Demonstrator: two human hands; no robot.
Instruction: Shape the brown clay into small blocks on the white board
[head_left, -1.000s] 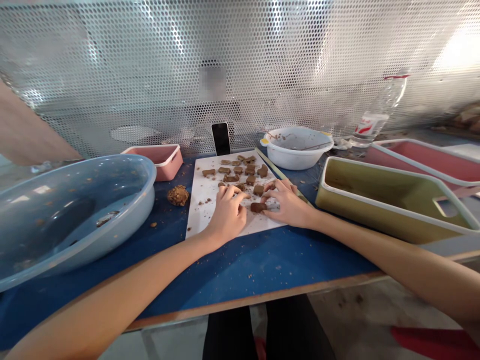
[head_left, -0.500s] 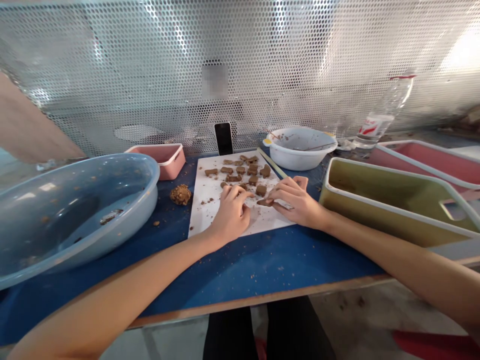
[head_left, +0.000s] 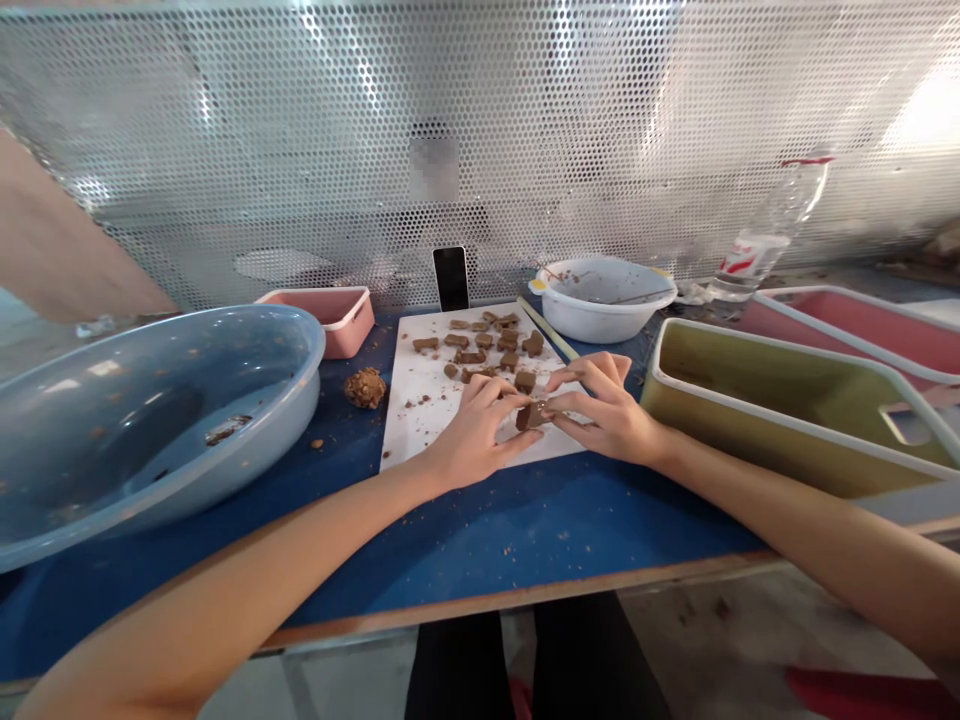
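Since the earlier frame, the left hand [head_left: 480, 425] has closed in on the brown piece [head_left: 529, 415], which only the right hand [head_left: 606, 410] gripped then; the piece has also changed its tilt.

Largest item: blue tabletop [head_left: 465, 540], scattered with crumbs. On it at the left stands a blue basin [head_left: 312, 375]; at the right, an olive bin [head_left: 765, 440] beside a pink bin [head_left: 840, 320]. A white board [head_left: 409, 410] lies in the middle, a white basin [head_left: 600, 318] beyond its far right corner, a small pink box [head_left: 354, 335] beyond its left side and a phone [head_left: 451, 277] upright at its far edge.

A rough brown lump [head_left: 365, 388] sits just beside the board's left edge; it is judged unworked material, left over.

Progress, as judged: roughly a dozen blocky pieces [head_left: 470, 357] are grouped on the far half of the board and appear formed. Whether each is complete cannot be told. The brown piece in hand appears unfinished, held above the near right part of the board.

Fingers: the left pinch its left end between thumb and fingertips; the right grip its other end. Its exact outline is partly hidden.
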